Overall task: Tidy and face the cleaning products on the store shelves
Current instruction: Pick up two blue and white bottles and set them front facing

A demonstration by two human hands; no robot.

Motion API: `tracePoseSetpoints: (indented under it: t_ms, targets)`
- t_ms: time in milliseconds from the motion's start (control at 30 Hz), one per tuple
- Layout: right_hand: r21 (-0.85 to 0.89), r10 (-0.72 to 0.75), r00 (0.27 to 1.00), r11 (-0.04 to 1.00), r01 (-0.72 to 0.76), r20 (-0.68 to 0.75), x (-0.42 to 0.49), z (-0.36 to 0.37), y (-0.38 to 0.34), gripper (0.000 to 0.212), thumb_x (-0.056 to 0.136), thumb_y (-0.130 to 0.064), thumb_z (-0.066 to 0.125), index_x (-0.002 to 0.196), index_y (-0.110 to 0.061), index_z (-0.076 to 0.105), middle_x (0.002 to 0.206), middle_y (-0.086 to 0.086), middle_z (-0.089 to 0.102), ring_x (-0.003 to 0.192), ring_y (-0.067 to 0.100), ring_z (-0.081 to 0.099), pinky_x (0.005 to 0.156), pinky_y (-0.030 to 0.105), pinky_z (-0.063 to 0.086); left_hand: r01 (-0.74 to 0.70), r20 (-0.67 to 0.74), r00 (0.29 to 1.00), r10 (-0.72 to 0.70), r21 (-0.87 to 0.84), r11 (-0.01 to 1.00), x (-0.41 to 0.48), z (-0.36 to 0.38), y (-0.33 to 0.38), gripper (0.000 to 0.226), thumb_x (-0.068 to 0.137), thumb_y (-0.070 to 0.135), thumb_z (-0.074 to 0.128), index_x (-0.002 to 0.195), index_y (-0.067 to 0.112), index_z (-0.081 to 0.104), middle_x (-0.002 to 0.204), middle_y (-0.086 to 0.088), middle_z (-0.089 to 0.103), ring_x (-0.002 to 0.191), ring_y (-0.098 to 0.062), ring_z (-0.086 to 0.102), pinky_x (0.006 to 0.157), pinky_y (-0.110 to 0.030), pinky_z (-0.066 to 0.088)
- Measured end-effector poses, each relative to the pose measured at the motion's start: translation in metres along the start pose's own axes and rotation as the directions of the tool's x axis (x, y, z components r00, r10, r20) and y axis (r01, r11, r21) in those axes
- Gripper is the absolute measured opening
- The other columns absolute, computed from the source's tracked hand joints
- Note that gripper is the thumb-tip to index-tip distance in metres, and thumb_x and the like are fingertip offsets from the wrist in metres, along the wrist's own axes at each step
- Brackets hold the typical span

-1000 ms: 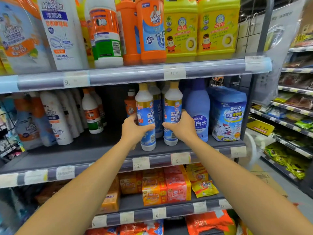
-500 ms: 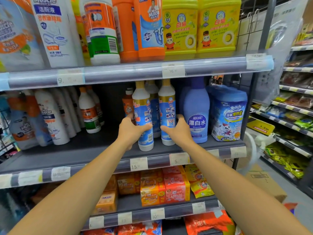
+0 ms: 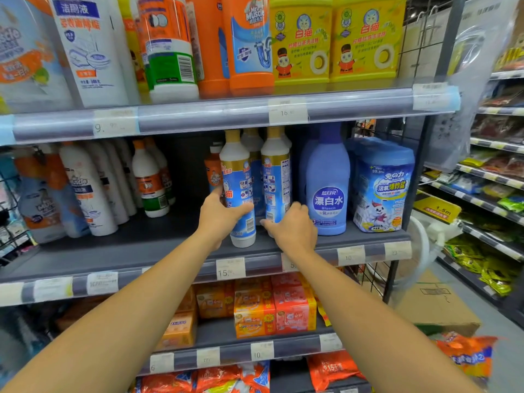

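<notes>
Glossy white plastic bottles with blue printed labels point(image 3: 241, 194); matt grey shelf board point(image 3: 141, 245); clear glossy plastic price strip point(image 3: 198, 114); brown matt cardboard box point(image 3: 436, 304).

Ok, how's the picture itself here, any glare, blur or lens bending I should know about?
Head view: the wide lens bows the top shelf rail. Head view: glare washes out its right-end price tag. Head view: the orange packets at bottom right are smeared, while the left bottle in the left hand and the right bottle in the right hand look fairly sharp.

bright even light | edges bowed, blurred | soft focus
</notes>
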State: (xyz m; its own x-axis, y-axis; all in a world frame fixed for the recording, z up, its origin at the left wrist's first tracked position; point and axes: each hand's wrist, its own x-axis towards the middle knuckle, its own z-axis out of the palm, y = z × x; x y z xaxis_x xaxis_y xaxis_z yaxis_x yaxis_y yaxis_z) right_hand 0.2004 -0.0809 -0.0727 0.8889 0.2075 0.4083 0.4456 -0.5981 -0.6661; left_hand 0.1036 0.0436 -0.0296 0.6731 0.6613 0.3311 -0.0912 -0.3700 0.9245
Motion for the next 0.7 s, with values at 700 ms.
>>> tracePoseSetpoints:
  t_ms: [700]
  targets:
    - [0.319, -0.03, 0.982, 0.947, -0.03, 0.184, 0.009, -0.007, 0.008, 0.07, 0.063, -0.026, 0.077, 0.119, -0.019, 0.035, 0.103, -0.002, 0.058, 0.091, 0.02, 0.062, 0.072, 0.037, 0.055, 0.04, -0.103, 0.994, -0.021, 0.182, 0.983, -0.019, 0.015, -0.016, 0.067, 0.065, 0.022, 0.09, 0.119, 0.024, 0.049, 0.111, 0.005, 0.064, 0.098, -0.011, 0.065, 0.086, -0.036, 0.057]
